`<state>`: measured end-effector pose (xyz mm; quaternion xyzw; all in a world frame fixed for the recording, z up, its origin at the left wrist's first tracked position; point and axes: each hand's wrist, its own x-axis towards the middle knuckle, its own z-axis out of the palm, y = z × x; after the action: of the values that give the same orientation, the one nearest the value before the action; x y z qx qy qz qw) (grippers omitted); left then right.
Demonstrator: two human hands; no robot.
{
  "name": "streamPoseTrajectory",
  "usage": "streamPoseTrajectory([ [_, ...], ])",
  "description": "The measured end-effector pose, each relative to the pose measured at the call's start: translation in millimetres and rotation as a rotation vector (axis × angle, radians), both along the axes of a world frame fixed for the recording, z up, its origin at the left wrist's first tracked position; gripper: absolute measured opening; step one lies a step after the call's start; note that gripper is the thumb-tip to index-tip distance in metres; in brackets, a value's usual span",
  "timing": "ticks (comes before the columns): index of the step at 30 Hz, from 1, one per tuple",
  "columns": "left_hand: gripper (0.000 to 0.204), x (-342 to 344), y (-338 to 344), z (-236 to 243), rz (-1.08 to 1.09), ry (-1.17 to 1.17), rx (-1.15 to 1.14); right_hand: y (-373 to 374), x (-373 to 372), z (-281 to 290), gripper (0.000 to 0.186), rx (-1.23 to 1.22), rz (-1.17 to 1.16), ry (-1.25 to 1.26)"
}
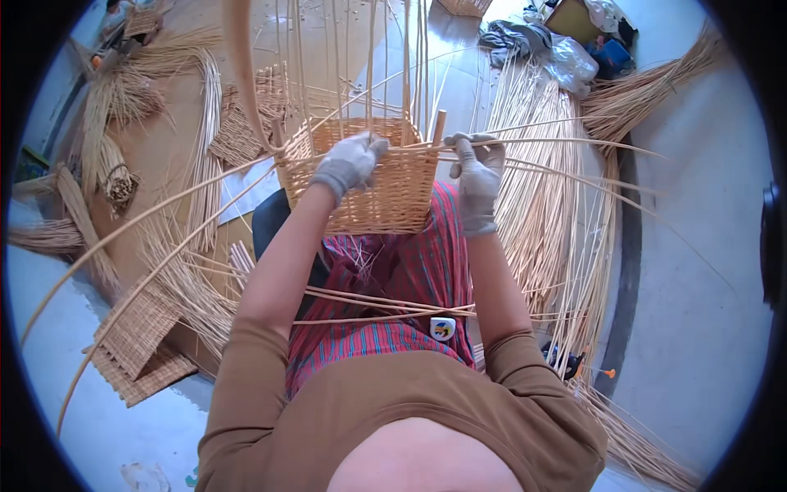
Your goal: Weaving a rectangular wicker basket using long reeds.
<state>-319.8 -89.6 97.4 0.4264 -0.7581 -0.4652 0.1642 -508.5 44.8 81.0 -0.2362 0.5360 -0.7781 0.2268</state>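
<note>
A half-woven wicker basket (393, 203) stands upright before me at my knees, its long stakes (336, 57) rising from the rim. My left hand (351, 164), in a pale work glove, is closed at the near rim, its fingers curled around a wicker strand by a stake. Just right of the basket's corner, my gloved right hand (478, 168) pinches thin wicker strands (566, 139) that run out to the right. A thick peg (439, 127) sticks up at that corner. Other long rods (164, 203) sweep from the rim down to the left. My left fingertips are partly hidden.
Loose wicker lies in a broad spread (537, 189) on the right, with a bundle (656, 94) behind it. Flat woven panels (139, 336) rest at the lower left. Rods (385, 307) cross my lap beside a small white case (443, 329). Plastic bags (566, 64) sit at the back right.
</note>
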Motion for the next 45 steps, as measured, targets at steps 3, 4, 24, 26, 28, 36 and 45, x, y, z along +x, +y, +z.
streamPoseTrajectory([
  [3, 0.047, -21, -13, -4, -0.067, -0.225, -0.072, -46, 10, 43, 0.024, 0.085, 0.026, 0.21],
  [4, 0.052, -24, -13, -8, -0.064, -0.335, -0.211, -69, 12, 62, 0.033, 0.168, 0.07, 0.458],
  [24, 0.033, 117, 28, -72, 0.662, 0.78, -0.063, 2, 110, 32, 0.016, 0.318, 0.49, 0.657],
  [26, 0.038, 142, 20, -85, 0.441, 0.909, -0.137, -1, 154, 47, 0.03, 0.248, 0.659, 0.703],
  [28, 0.025, 158, 19, -89, 0.271, 0.996, -0.015, -18, 194, 52, 0.051, -0.221, 0.717, 0.92],
  [36, 0.068, 141, -59, -56, 0.244, 0.95, -0.052, -35, 234, 32, 0.029, -0.33, 1.054, 1.318],
  [45, 0.1, 112, -117, -66, 0.288, 1.275, 0.73, -92, 96, -15, 0.018, -0.29, 0.639, 0.16],
])
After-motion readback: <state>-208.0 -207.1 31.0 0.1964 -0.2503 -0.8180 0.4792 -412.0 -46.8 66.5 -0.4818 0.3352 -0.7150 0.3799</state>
